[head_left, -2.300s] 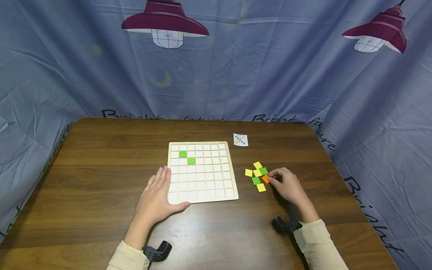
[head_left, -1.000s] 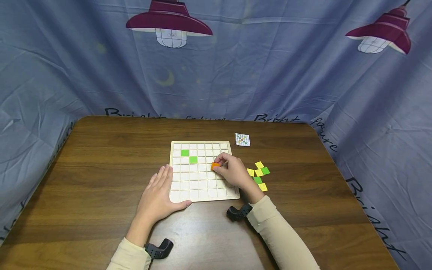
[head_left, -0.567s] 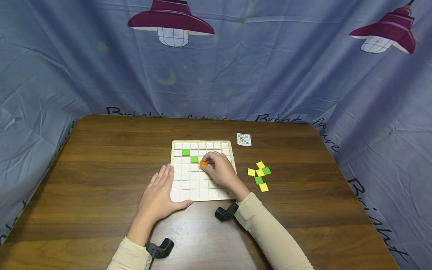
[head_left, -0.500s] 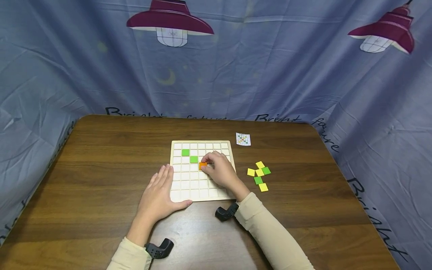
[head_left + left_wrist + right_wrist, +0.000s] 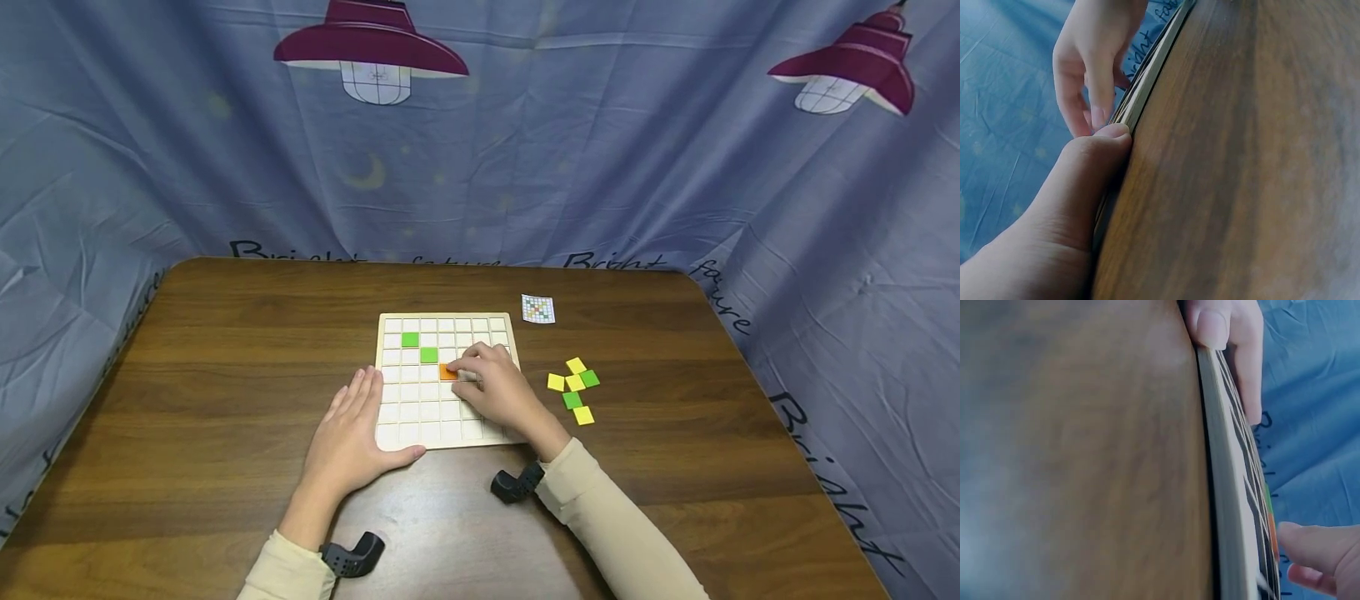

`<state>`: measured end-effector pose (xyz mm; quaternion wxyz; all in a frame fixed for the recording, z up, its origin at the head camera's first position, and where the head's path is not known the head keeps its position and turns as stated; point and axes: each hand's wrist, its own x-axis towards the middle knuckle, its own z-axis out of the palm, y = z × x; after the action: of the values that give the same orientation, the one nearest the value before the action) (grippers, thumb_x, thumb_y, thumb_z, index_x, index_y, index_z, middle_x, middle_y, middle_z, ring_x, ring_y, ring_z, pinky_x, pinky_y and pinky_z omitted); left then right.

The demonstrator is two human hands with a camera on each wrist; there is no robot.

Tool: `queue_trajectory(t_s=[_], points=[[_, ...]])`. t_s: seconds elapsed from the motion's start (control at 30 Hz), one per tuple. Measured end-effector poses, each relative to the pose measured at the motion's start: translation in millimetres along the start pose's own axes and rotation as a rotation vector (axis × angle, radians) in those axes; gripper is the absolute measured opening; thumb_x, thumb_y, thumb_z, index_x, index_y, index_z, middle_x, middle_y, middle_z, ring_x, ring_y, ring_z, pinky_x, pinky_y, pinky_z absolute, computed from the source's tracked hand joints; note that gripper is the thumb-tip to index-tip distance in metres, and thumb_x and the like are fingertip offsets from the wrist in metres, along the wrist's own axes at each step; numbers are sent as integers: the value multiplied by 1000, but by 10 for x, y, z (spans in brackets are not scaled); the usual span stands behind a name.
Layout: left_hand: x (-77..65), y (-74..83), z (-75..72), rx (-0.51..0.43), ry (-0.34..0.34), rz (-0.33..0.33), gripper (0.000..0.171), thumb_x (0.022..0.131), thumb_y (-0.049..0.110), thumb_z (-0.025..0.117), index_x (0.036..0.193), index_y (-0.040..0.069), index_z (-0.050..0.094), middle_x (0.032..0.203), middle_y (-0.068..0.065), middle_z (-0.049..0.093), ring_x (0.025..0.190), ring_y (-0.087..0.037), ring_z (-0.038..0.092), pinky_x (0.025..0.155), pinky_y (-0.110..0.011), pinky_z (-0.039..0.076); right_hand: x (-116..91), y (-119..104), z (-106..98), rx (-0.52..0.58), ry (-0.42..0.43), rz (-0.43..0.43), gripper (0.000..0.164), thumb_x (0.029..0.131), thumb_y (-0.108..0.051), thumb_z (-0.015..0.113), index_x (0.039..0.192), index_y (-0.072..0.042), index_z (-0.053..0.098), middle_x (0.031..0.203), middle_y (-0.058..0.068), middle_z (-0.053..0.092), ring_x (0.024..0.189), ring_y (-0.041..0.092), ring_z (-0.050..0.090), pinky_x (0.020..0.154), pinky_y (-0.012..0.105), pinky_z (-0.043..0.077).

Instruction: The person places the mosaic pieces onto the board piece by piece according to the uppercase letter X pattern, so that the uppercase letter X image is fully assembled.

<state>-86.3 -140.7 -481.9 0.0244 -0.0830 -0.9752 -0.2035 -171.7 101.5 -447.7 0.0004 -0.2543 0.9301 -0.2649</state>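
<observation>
A square board (image 5: 408,414) with a pale wooden frame and a grid of white cells lies on the table. An orange tile (image 5: 446,374) lies in one of its cells, diagonally below two green tiles (image 5: 428,355). My right hand (image 5: 501,394) is over the board; its index fingertip touches the orange tile while the thumb stands apart from it. My left hand (image 5: 347,436) rests along the board's left edge with straight fingers, thumb at the near edge. The left wrist view shows that thumb (image 5: 1094,156) against the board's side. Part of the board is hidden under my right hand.
Right of the board lie several loose yellow and green tiles (image 5: 575,382). A small card (image 5: 537,309) printed with a coloured grid lies past the board's far right corner. Blue curtain (image 5: 480,167) hangs behind the wooden table (image 5: 262,333).
My right hand has brought the orange tile from the loose pile leftward to the board and let go of it in a cell; its thumb has moved off the tile. The left hand stays put.
</observation>
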Motion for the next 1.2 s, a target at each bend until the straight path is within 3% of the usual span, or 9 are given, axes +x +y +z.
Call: queue_trajectory(t_s=[0.17, 0.33, 0.6, 0.73, 1.2], points=[[-3, -3, 1, -12, 2, 2, 132, 66, 86, 63, 157, 0, 20, 165, -14, 20, 155, -28, 16, 127, -44, 17, -194, 168, -176, 27, 57, 9, 28, 93, -20, 69, 120, -16, 70, 115, 0, 65, 100, 20, 52, 81, 35, 47], [-11, -10, -9, -13, -3, 0, 133, 66, 87, 62, 157, 0, 19, 166, -14, 19, 155, -28, 15, 127, -44, 16, -402, 468, -448, -15, 75, 115, 30, 96, -19, 65, 125, -14, 68, 119, 3, 65, 104, 24, 53, 85, 40, 48], [-5, -12, -10, -14, -2, 5, 132, 67, 86, 63, 157, 0, 19, 165, -15, 19, 155, -28, 16, 127, -44, 17, -727, 1039, -801, -79, 25, 322, 41, 100, -16, 57, 141, -10, 55, 133, 17, 57, 115, 38, 49, 92, 54, 46], [0, -8, -10, -21, -2, 9, 132, 67, 86, 63, 157, 0, 20, 165, -15, 19, 155, -29, 16, 127, -45, 17, -866, 1244, -862, -67, -3, 363, 45, 101, -14, 55, 145, -9, 51, 133, 21, 54, 117, 41, 47, 93, 58, 45], [11, 3, -9, -22, -7, 10, 132, 66, 83, 66, 157, 0, 19, 165, -15, 20, 155, -30, 16, 126, -46, 18, -920, 1339, -843, -34, 46, 360, 29, 92, -22, 71, 117, -8, 67, 114, 14, 61, 101, 31, 54, 83, 47, 48]])
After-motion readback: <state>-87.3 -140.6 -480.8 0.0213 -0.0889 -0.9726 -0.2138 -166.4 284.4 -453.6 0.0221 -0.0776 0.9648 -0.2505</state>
